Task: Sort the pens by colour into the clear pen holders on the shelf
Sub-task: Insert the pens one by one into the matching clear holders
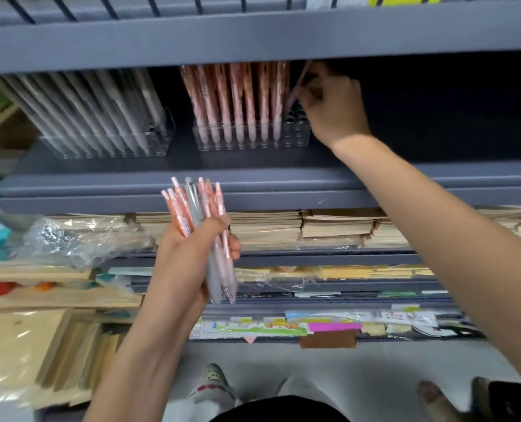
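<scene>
The right hand [335,108] reaches into the shelf [253,175], its fingers [311,86] curled and pinching one pink pen [294,92], which tilts over the open right end of the pink-pen holder [295,137]. The left hand [189,254], below the shelf edge, wraps its fingers round a bundle of pens [206,202]: about six pink ones and one grey pen [192,202]. Two clear holders stand apart, with the grey-pen holder [107,147] on the left.

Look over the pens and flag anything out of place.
One grey pen sits among the pink pens gripped in the left hand; it is the only odd colour in that bunch. On the shelf, the grey-pen holder and the pink-pen holder each show one colour.
</scene>
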Motion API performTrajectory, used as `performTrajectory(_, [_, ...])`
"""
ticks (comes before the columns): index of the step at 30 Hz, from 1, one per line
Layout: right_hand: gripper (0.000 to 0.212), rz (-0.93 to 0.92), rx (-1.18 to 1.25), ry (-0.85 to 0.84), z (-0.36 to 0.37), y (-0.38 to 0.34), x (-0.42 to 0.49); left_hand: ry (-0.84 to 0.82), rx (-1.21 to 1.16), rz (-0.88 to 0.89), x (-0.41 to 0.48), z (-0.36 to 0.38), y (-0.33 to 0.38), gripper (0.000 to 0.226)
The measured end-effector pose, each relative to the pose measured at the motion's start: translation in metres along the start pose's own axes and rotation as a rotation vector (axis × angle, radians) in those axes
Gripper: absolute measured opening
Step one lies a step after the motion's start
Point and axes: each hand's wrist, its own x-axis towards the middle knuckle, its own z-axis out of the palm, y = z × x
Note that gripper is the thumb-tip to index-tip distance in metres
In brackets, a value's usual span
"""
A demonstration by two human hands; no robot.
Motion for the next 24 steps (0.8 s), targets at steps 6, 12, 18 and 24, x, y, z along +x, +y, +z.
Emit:
performTrajectory(6, [0.025, -0.072, -0.238, -0.123, 0.002, -0.009, 0.013, -0.030, 0.039, 0.012, -0.003, -0.002, 0.003, 0.009])
performTrajectory(12, [0.026, 0.014, -0.221, -0.123, 0.006, -0.008, 0.014, -0.022, 0.028, 0.021, -0.008, 0.001, 0.000, 0.023])
performTrajectory(18, [0.026, 0.005, -0.195, -0.116, 0.003, -0.006, 0.007, -0.014, -0.001, 0.025, -0.009, 0.001, 0.000, 0.041])
performTrajectory(24, [0.015, 0.121, 0.086, 0.006, -0.019, -0.012, -0.034, 0.008, -0.059, 0.056, -0.007, 0.003, -0.005, 0.034])
